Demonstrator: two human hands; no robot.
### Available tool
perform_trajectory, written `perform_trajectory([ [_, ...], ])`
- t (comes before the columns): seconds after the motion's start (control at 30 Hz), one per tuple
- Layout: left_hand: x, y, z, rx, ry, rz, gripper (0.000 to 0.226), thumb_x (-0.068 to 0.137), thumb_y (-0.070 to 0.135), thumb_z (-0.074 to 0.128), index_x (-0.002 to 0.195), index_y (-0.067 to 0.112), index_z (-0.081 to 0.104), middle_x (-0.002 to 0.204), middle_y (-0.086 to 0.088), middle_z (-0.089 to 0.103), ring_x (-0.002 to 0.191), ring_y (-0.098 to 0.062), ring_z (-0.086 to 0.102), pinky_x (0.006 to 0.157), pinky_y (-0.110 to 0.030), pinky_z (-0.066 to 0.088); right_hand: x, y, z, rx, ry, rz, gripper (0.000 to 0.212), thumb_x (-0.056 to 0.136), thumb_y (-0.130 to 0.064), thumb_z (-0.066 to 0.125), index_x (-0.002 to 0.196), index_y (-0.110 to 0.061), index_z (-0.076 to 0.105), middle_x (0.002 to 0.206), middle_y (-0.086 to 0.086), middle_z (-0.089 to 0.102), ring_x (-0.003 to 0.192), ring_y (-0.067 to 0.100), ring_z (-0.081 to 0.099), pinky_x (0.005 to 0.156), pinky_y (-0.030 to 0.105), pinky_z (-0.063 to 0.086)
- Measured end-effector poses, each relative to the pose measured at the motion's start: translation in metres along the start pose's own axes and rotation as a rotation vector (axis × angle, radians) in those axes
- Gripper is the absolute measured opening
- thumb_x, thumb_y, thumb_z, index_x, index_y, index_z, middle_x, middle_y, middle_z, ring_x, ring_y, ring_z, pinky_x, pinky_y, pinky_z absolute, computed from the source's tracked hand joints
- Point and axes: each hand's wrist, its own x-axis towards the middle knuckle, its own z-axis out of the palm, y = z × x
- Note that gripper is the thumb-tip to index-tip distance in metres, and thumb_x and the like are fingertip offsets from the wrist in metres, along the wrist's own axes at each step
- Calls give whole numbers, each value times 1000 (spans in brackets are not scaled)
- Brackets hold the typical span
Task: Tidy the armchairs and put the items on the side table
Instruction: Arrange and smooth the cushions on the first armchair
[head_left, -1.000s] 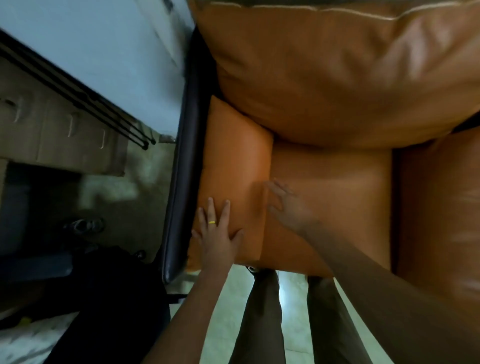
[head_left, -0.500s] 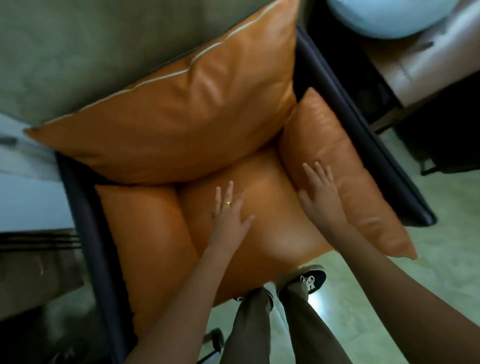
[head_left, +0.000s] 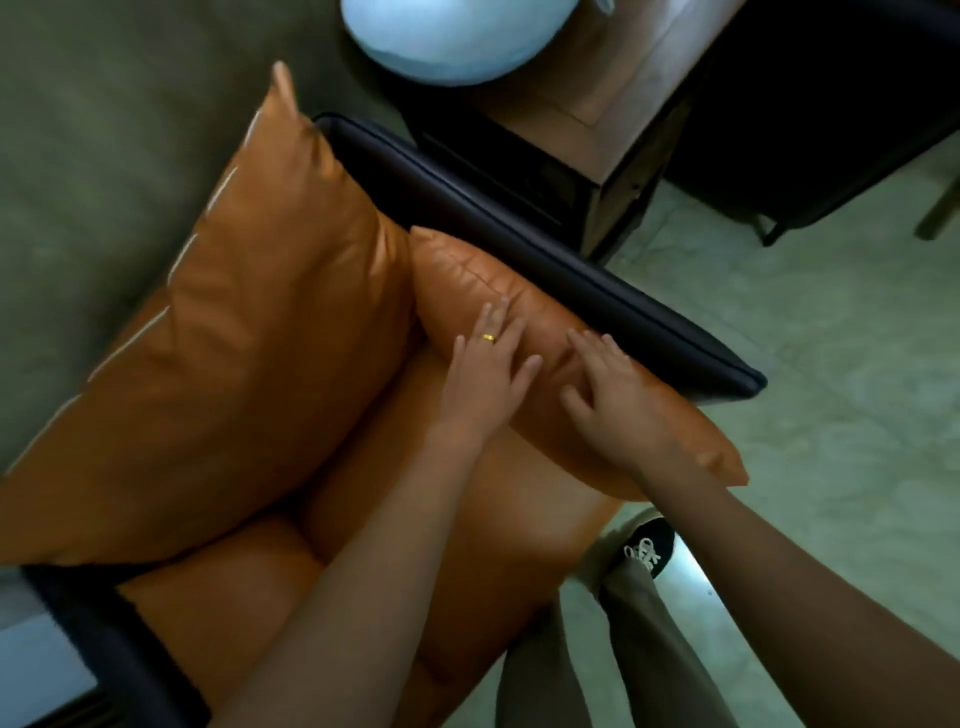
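An orange leather armchair fills the view, with a big back cushion (head_left: 249, 332), a seat cushion (head_left: 415, 571) and a dark frame (head_left: 545, 260). Along its right arm lies a long orange side cushion (head_left: 467, 280). My left hand (head_left: 485, 374), with a gold ring, lies flat on this side cushion with fingers spread. Just to its right, my right hand (head_left: 618, 405) presses the same cushion with straight, spread fingers. Neither hand holds anything. The wooden side table (head_left: 613, 93) stands beyond the chair's right arm, with a pale blue round object (head_left: 447, 36) on it.
A second orange side cushion (head_left: 218, 623) lies at the chair's left arm. Pale tiled floor (head_left: 831, 389) spreads to the right. My legs and a black shoe (head_left: 647, 551) stand at the chair's front. A dark piece of furniture (head_left: 831, 104) sits at the top right.
Both hands moved from the left side cushion and seat across to the right side cushion. The view swung right, bringing the side table and pale blue object into sight.
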Motion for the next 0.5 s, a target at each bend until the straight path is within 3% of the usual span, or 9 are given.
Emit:
perform_trajectory([
  [0.27, 62, -31, 0, 269, -72, 265, 47, 100, 51, 40, 145, 37, 45, 164, 2, 22, 154, -19, 9, 120, -59, 7, 30, -15, 35, -232, 80, 62, 61, 102, -45, 36, 159, -31, 18, 167, -3, 18, 155, 19, 11, 125, 47, 9],
  [0.5, 72, -58, 6, 301, -84, 362, 51, 102, 58, 32, 151, 45, 32, 165, 7, 18, 153, -14, 6, 121, -51, 1, 28, -2, 53, -360, 137, 44, 61, 102, -54, 25, 158, -29, 24, 165, 2, 26, 154, 24, 16, 124, 49, 13],
])
